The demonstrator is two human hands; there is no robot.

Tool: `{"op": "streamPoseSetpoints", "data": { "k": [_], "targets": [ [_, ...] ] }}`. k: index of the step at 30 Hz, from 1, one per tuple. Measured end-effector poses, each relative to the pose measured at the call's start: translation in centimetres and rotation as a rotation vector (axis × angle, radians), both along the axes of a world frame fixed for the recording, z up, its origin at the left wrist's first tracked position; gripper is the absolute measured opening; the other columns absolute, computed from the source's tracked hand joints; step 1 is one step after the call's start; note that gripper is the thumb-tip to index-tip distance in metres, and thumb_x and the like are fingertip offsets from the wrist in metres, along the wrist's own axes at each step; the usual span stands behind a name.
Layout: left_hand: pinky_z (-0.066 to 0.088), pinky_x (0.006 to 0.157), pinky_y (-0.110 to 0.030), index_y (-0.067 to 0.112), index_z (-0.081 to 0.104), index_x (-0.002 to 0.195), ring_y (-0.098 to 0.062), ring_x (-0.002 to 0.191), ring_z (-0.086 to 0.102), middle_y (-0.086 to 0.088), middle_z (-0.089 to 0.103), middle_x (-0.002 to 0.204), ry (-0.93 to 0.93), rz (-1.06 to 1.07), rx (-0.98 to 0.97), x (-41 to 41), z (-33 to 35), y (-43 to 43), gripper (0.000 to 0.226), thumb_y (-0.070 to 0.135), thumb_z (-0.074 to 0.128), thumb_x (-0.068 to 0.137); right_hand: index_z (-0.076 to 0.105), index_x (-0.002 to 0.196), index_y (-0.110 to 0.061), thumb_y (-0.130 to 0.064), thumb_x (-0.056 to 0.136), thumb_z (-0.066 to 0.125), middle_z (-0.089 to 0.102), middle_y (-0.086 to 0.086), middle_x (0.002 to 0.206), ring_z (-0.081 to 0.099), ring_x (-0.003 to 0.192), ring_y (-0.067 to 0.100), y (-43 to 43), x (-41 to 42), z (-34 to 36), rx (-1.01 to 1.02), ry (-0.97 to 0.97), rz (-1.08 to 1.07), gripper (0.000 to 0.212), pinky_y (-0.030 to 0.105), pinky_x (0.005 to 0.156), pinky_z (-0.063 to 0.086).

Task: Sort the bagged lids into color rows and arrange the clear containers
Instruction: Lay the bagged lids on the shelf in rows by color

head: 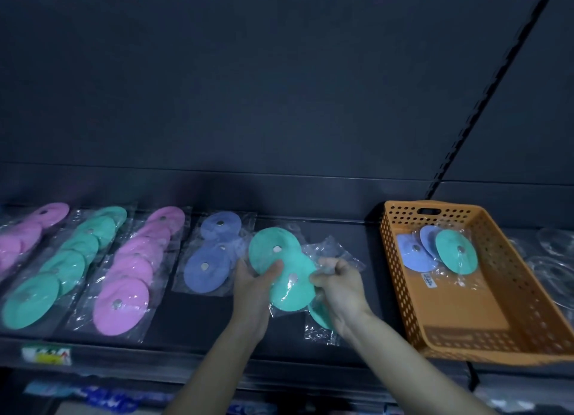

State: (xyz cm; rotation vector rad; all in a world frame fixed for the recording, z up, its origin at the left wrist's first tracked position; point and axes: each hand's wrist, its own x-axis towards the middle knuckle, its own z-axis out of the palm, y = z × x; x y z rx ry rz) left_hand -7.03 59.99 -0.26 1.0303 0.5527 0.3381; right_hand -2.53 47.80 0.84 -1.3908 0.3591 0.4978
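Rows (130, 271) stand sorted. Your left hand (253, 290) and right hand (340, 290) both grip teal lids (264, 254); basket (400, 290) and containers (553, 271) remain.

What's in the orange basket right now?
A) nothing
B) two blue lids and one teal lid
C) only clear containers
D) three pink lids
B: the orange basket holds two bagged blue lids with one teal lid leaning beside them.

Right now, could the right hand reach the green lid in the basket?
Probably yes: the green lid lies topmost in the open basket beside the right hand, though that hand grips bagged lids.
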Motion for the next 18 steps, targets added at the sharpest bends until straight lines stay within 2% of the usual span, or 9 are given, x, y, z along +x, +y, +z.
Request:
{"op": "streamPoseSetpoints", "data": {
  "k": [2, 4, 6, 8, 10, 11, 14, 16, 18],
  "targets": [
    [0.058, 0.07, -0.039, 0.007, 0.056, 0.109, -0.028, 0.089, 0.068, -0.014, 0.069, 0.105, 0.032, 0.038, 0.047, -0.2, -0.3, 0.4, 0.03, -0.005, 0.064, 0.083, 0.059, 0.094, -0.013, 0.008, 0.079, 0.062, 0.064, 0.011, 0.085, 0.053, 0.063, 0.021, -0.6, 0.1, 0.1, -0.083, -0.063, 0.048, 0.026, 0.031, 0.055, 0.042],
    [0.058, 0.071, -0.04, 0.004, 0.054, 0.115, -0.031, 0.094, 0.067, -0.015, 0.068, 0.109, 0.064, 0.083, 0.084, -0.4, -0.6, 1.3, 0.034, -0.003, 0.064, 0.084, 0.061, 0.098, -0.014, -0.003, 0.081, 0.068, 0.065, 0.007, 0.095, 0.057, 0.069, 0.016, -2.2, 0.9, -0.1, -0.375, -0.241, 0.12, 0.021, 0.022, 0.057, 0.046],
    [0.055, 0.081, -0.051, 0.005, 0.053, 0.116, -0.036, 0.1, 0.065, -0.017, 0.066, 0.112, 0.068, 0.122, 0.088, -0.6, -0.9, 2.4, 0.034, -0.001, 0.063, 0.085, 0.059, 0.115, -0.016, -0.022, 0.081, 0.071, 0.058, 0.011, 0.111, 0.057, 0.091, 0.021, -4.2, 1.7, -0.9, -0.828, -0.42, 0.291, 0.036, 0.023, 0.072, 0.047],
    [0.05, 0.088, -0.059, 0.007, 0.054, 0.116, -0.04, 0.104, 0.062, -0.019, 0.065, 0.114, 0.055, 0.137, 0.069, -0.8, -1.4, 3.2, 0.031, -0.002, 0.061, 0.086, 0.05, 0.124, -0.016, -0.042, 0.078, 0.07, 0.05, 0.014, 0.119, 0.05, 0.108, 0.031, -5.6, 1.6, -1.8, -1.086, -0.405, 0.458, 0.056, 0.03, 0.086, 0.043],
    [0.048, 0.091, -0.06, 0.009, 0.055, 0.115, -0.042, 0.107, 0.06, -0.02, 0.064, 0.116, 0.04, 0.139, 0.046, -1.2, -1.7, 3.4, 0.029, -0.002, 0.058, 0.088, 0.043, 0.123, -0.013, -0.05, 0.073, 0.071, 0.048, 0.013, 0.118, 0.051, 0.109, 0.032, -6.0, 1.2, -2.2, -1.078, -0.297, 0.544, 0.069, 0.031, 0.084, 0.044],
    [0.048, 0.091, -0.06, 0.01, 0.056, 0.115, -0.042, 0.108, 0.06, -0.02, 0.064, 0.117, 0.034, 0.134, 0.04, -1.3, -1.8, 3.3, 0.029, -0.001, 0.057, 0.089, 0.042, 0.121, -0.012, -0.048, 0.071, 0.074, 0.052, 0.01, 0.113, 0.055, 0.104, 0.028, -6.0, 1.0, -2.1, -1.018, -0.267, 0.55, 0.069, 0.03, 0.08, 0.047],
    [0.046, 0.091, -0.062, 0.013, 0.057, 0.112, -0.042, 0.108, 0.06, -0.02, 0.064, 0.118, 0.016, 0.105, 0.027, -1.6, -1.8, 2.9, 0.026, 0.0, 0.056, 0.09, 0.049, 0.102, -0.014, -0.026, 0.068, 0.082, 0.064, 0.0, 0.094, 0.063, 0.086, 0.018, -5.7, 0.9, -2.0, -0.745, -0.213, 0.388, 0.048, 0.032, 0.072, 0.054],
    [0.045, 0.092, -0.064, 0.014, 0.057, 0.112, -0.042, 0.11, 0.059, -0.019, 0.063, 0.12, 0.011, 0.107, -0.002, -1.6, -1.7, 2.9, 0.025, 0.001, 0.055, 0.091, 0.054, 0.089, -0.015, -0.015, 0.069, 0.082, 0.067, 0.003, 0.088, 0.066, 0.08, 0.02, -5.5, 1.0, -1.8, -0.632, -0.177, 0.262, 0.034, 0.038, 0.07, 0.058],
    [0.042, 0.093, -0.066, 0.015, 0.058, 0.112, -0.042, 0.111, 0.058, -0.018, 0.063, 0.12, 0.013, 0.111, -0.023, -1.6, -1.5, 3.1, 0.024, 0.003, 0.055, 0.091, 0.06, 0.085, -0.009, -0.008, 0.076, 0.074, 0.068, 0.01, 0.086, 0.066, 0.077, 0.024, -5.6, 1.3, -1.3, -0.558, -0.163, 0.169, 0.016, 0.043, 0.067, 0.058]
  ]
}}
